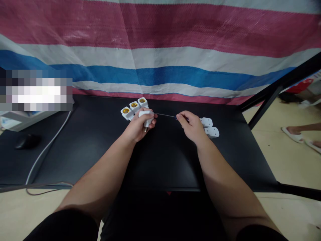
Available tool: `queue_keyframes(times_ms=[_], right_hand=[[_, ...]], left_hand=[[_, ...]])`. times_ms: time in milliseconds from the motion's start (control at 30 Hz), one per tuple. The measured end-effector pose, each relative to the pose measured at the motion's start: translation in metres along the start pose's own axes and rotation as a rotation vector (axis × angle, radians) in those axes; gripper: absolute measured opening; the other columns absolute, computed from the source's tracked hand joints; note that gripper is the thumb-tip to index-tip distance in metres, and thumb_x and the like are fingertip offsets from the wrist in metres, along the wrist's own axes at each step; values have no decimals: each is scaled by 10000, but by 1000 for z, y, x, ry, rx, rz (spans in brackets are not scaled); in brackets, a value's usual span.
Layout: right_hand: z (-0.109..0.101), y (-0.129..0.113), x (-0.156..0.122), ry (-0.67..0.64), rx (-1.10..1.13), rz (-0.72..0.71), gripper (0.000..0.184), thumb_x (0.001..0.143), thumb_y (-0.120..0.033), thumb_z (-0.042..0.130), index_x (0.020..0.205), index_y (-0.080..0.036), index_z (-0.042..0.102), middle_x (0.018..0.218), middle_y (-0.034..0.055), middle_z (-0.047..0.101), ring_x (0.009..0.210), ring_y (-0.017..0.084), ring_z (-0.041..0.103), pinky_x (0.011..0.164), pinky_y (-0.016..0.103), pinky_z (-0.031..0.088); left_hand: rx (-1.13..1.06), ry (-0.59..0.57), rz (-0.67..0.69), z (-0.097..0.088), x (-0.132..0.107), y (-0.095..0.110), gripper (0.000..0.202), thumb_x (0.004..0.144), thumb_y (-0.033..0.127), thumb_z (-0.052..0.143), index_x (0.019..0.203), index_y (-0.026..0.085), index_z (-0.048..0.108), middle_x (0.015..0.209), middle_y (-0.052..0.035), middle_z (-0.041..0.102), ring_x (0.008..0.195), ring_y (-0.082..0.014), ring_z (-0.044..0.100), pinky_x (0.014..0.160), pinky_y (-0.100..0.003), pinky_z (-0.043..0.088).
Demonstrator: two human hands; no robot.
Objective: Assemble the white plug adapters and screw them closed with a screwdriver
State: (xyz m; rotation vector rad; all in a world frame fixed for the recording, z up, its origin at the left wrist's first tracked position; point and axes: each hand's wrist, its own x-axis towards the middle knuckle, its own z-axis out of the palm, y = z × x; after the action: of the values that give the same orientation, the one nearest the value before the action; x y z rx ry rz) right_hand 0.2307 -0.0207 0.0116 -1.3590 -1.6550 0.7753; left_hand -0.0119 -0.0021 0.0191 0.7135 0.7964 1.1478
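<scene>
My left hand point(137, 129) is closed around a white plug-in lamp socket point(146, 117), whose metal prongs point down toward me. In my right hand point(192, 125) is a screwdriver point(167, 115), gripped by its dark blue handle. Its thin shaft points left, and the tip reaches the side of the held socket, though my fingers hide the exact contact. Just behind my left hand stand several white lamp sockets point(134, 105) with their brass-coloured threaded openings facing up. Beside my right hand, white pieces with small dark holes point(212, 131) lie on the table, partly covered by the hand.
The black table point(163, 160) ends at a striped plastic sheet point(160, 73) behind. On the left are a black mouse point(28, 141), a grey cable point(48, 144) and a white box-like object point(22, 120). A black frame bar point(273, 95) rises at right; a person's feet point(294, 134) show beyond.
</scene>
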Motion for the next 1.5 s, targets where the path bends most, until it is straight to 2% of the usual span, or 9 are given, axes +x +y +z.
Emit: queue_keyframes(times_ms=[133, 300, 633, 800, 933, 1067, 1233, 1367, 1500], right_hand=[[2, -4, -4, 35, 54, -79, 319, 1034, -541, 654, 1002, -231, 725, 789, 9, 642, 699, 176, 555, 701, 348, 455], [7, -11, -8, 17, 32, -89, 282, 1031, -514, 661, 1032, -240, 728, 807, 15, 652, 698, 182, 555, 712, 358, 471], [10, -9, -8, 22, 41, -90, 250, 1017, -489, 684, 1059, -244, 710, 814, 14, 646, 700, 186, 563, 729, 370, 496], [11, -2, -8, -20, 120, -126, 219, 1004, -436, 704, 1123, -252, 688, 987, 48, 692, 878, 217, 655, 841, 397, 542], [11, 1, -9, -67, 145, -118, 228, 1002, -426, 708, 1146, -252, 679, 986, 48, 681, 868, 211, 649, 821, 391, 542], [10, 0, -8, -103, 217, -72, 271, 994, -460, 714, 1156, -248, 667, 970, 45, 687, 829, 201, 658, 780, 381, 542], [8, -4, -6, -34, 107, -29, 358, 1019, -604, 660, 1021, -246, 680, 762, 9, 663, 698, 200, 636, 724, 376, 513], [6, -10, -7, 22, -74, -67, 492, 1089, -647, 504, 826, -248, 620, 764, 50, 683, 772, 240, 682, 751, 389, 493], [3, -9, -9, -30, -49, -116, 236, 1048, -480, 625, 1132, -260, 636, 840, 19, 674, 730, 211, 625, 740, 380, 487]], left_hand=[[-132, 11, -109, 0, 1, 6, 301, 755, 274, 855, 941, 157, 649, 811, -64, 731, 611, -96, 639, 456, -144, 408], [-172, 11, -151, -1, 3, 4, 252, 772, 291, 858, 904, 144, 700, 802, -77, 728, 602, -103, 642, 431, -162, 407], [-106, 6, -138, -3, 4, 0, 307, 765, 286, 880, 939, 169, 656, 807, -68, 731, 617, -119, 651, 450, -179, 409], [-26, 31, -51, -2, 4, -3, 361, 758, 290, 901, 943, 180, 612, 823, -37, 722, 630, -116, 661, 481, -185, 439], [5, 23, 10, -3, 3, -6, 474, 668, 158, 930, 983, 195, 578, 873, -14, 725, 626, -89, 627, 519, -191, 456], [45, 8, 52, -3, 1, -7, 564, 579, 27, 848, 1024, 213, 556, 888, 5, 717, 635, -85, 608, 543, -202, 458], [87, -51, 72, -3, 0, -8, 569, 569, 16, 787, 1040, 228, 549, 904, 11, 703, 704, -102, 635, 580, -202, 462], [108, -69, 71, -4, 0, -10, 568, 586, 30, 815, 1049, 231, 552, 913, 15, 699, 749, -112, 659, 637, -216, 498], [125, -44, 111, -3, 1, -10, 540, 631, 82, 856, 1050, 227, 547, 882, 25, 686, 703, -99, 630, 621, -218, 478]])
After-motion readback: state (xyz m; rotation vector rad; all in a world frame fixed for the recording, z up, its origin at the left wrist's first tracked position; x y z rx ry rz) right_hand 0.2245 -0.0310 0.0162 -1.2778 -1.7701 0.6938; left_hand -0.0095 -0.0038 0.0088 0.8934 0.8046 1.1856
